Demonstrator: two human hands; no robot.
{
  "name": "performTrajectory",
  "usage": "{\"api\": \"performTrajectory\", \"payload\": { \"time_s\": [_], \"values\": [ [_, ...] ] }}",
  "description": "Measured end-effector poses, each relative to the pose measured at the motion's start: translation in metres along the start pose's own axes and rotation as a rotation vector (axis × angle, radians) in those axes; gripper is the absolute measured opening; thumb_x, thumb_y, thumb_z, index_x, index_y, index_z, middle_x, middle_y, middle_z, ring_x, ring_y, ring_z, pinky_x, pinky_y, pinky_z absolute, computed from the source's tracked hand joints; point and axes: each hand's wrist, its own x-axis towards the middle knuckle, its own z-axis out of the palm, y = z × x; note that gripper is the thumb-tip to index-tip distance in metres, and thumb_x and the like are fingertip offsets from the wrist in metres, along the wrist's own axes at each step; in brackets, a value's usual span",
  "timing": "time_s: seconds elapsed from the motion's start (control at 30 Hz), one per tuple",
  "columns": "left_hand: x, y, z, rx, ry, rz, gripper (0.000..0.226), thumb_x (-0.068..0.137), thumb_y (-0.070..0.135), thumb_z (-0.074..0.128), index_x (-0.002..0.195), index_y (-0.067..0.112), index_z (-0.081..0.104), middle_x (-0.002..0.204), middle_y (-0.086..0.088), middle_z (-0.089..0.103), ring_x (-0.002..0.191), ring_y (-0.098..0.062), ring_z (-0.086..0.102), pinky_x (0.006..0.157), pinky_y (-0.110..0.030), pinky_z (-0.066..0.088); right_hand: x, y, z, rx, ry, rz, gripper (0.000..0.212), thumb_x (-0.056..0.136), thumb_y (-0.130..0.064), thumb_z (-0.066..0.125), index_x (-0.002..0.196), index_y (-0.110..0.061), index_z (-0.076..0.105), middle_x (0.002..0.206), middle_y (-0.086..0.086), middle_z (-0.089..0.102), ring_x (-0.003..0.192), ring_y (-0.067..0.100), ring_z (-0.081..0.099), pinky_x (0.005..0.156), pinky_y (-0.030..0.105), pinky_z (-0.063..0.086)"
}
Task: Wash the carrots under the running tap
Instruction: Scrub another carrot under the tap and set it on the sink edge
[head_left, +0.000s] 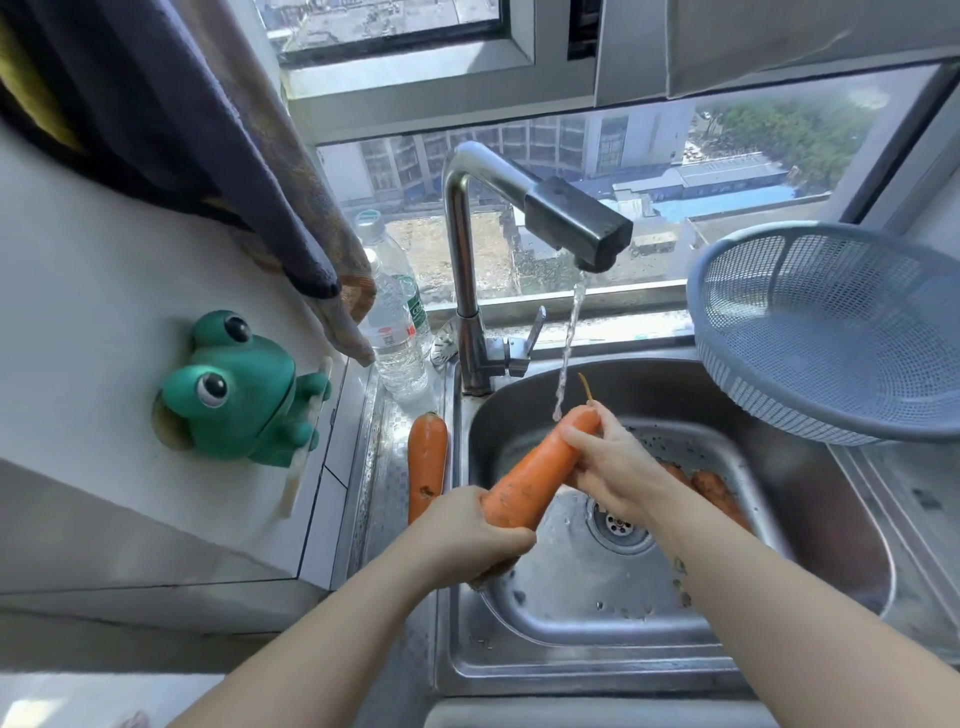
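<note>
Head view: left grip (467, 535), right grip (615, 467) around 1 carrot (532, 474); 1 counter carrot (427, 457), 2 sink carrots (714, 491).

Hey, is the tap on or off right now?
On: water streams from the tap onto the carrot gripped by the left hand and right hand.

The steel table (384, 467) has a sink (810, 509) set into it. On its left strip a carrot (427, 462) lies lengthwise, with a clear water bottle (395, 332) standing just behind. More carrots (717, 491) lie on the sink bottom beside the drain (618, 525). A grey-blue colander (831, 332) sits tilted at the right.
</note>
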Motion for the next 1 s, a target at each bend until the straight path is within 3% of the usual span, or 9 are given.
{"api": "performTrajectory", "payload": {
  "time_s": [0.1,0.27,0.37,0.47,0.53,0.63,0.77,0.9,1.0],
  "values": [
    [-0.004,-0.002,0.000,0.084,0.063,0.000,0.027,0.070,0.033,0.068,0.089,0.017,0.057,0.066,0.003,0.065,0.051,-0.013,0.058,0.050,-0.025,0.049,-0.001,0.001,0.004,-0.046,0.018,-0.014,0.080,0.089,0.002,0.061,0.151,-0.023,0.017,0.125,0.013,0.049,0.105,0.027,0.059,0.077,0.040,0.055],
    [-0.005,0.006,0.014,0.325,0.194,0.068,0.042,0.071,0.042,0.068,0.104,0.020,0.054,0.090,0.003,0.065,0.077,-0.013,0.064,0.064,-0.026,0.052,0.012,0.006,0.017,-0.221,0.332,-0.053,0.050,0.098,-0.032,0.051,0.143,-0.019,0.032,0.117,0.013,0.053,0.105,0.030,0.059,0.085,0.046,0.054],
    [-0.001,0.006,0.004,0.238,0.137,0.026,0.037,0.072,0.037,0.068,0.100,0.018,0.055,0.083,0.002,0.067,0.067,-0.013,0.065,0.062,-0.030,0.056,0.008,0.003,0.006,0.067,0.119,-0.017,0.040,0.101,-0.018,0.044,0.140,-0.013,0.035,0.112,0.017,0.056,0.097,0.029,0.060,0.080,0.043,0.053],
    [-0.002,0.001,0.000,0.097,0.063,0.008,0.029,0.072,0.030,0.068,0.094,0.015,0.055,0.068,0.000,0.066,0.051,-0.013,0.059,0.055,-0.029,0.054,0.001,0.004,0.005,0.131,-0.038,-0.018,0.043,0.095,0.000,0.051,0.136,-0.006,0.039,0.109,0.018,0.053,0.096,0.028,0.057,0.093,0.047,0.048],
    [-0.003,0.000,0.002,0.094,0.058,0.013,0.032,0.069,0.033,0.068,0.094,0.016,0.056,0.070,-0.001,0.067,0.053,-0.014,0.060,0.057,-0.031,0.056,0.004,0.009,0.011,0.059,0.042,-0.008,0.039,0.091,0.000,0.057,0.128,-0.002,0.045,0.105,0.017,0.056,0.092,0.027,0.059,0.089,0.043,0.050],
    [0.002,0.001,0.004,0.118,0.034,0.019,0.039,0.065,0.040,0.066,0.092,0.013,0.058,0.074,-0.005,0.069,0.058,-0.017,0.062,0.063,-0.036,0.057,0.013,0.012,0.019,-0.049,0.273,-0.027,0.035,0.094,-0.021,0.060,0.120,0.000,0.050,0.096,0.014,0.061,0.087,0.026,0.064,0.088,0.044,0.053],
    [0.006,0.005,-0.003,-0.095,-0.142,0.025,0.027,0.072,0.033,0.067,0.081,0.009,0.060,0.064,-0.005,0.065,0.055,-0.018,0.061,0.062,-0.034,0.054,0.009,0.010,0.017,0.226,0.264,0.047,0.028,0.094,-0.033,0.058,0.108,-0.009,0.052,0.087,0.012,0.063,0.076,0.023,0.065,0.081,0.042,0.055],
    [0.010,0.002,-0.004,-0.459,-0.333,-0.045,0.039,0.076,0.037,0.072,0.096,0.008,0.056,0.074,-0.006,0.063,0.059,-0.018,0.062,0.063,-0.030,0.050,-0.006,0.006,0.019,0.497,0.073,0.104,0.011,0.089,-0.017,0.064,0.083,-0.010,0.057,0.068,0.003,0.060,0.071,0.015,0.061,0.091,0.033,0.049],
    [0.013,0.011,-0.003,-0.670,-0.382,-0.118,0.049,0.084,0.050,0.065,0.109,0.009,0.058,0.081,-0.009,0.067,0.062,-0.017,0.063,0.064,-0.026,0.051,-0.015,0.000,0.022,0.522,-0.002,0.111,0.012,0.086,-0.014,0.062,0.075,-0.011,0.057,0.071,0.003,0.059,0.072,0.015,0.062,0.093,0.034,0.047]
  ]
}}
